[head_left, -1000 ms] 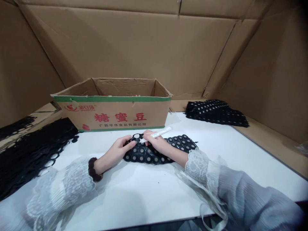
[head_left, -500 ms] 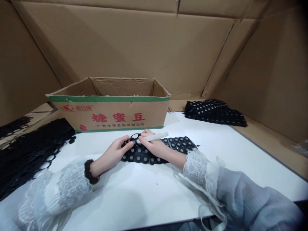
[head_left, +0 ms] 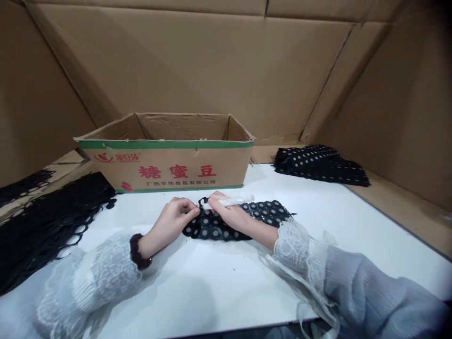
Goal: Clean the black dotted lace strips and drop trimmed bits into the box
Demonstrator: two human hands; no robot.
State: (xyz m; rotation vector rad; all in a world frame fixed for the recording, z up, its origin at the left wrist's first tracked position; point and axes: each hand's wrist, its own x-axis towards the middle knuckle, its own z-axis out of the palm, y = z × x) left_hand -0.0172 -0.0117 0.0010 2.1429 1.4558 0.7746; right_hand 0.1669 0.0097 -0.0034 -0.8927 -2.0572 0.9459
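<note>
A black sheet (head_left: 214, 232) with rows of round grey-white dots lies on the white table in front of me. My left hand (head_left: 172, 217) is at its left end, thumb and forefinger pinched on the upper left edge. My right hand (head_left: 231, 217) rests over the middle of the sheet, closed around a white pen-shaped tool (head_left: 237, 200). The tool's front tip points left, toward the pinched edge. Beside that tip a small black loop (head_left: 202, 201) stands up from the sheet's edge. My right hand and wrist hide part of the sheet.
Behind the sheet stands an open cardboard box (head_left: 169, 165) with a green rim band and red lettering. Black perforated netting (head_left: 45, 226) is heaped at left. More dotted black sheets (head_left: 318, 165) lie at the back right. Cardboard walls (head_left: 197, 70) enclose the table (head_left: 197, 292).
The white opening at the sheet's upper left edge now appears as a raised black loop. My left fingers have drawn together more tightly. The whole view has shifted slightly, with things appearing further right.
</note>
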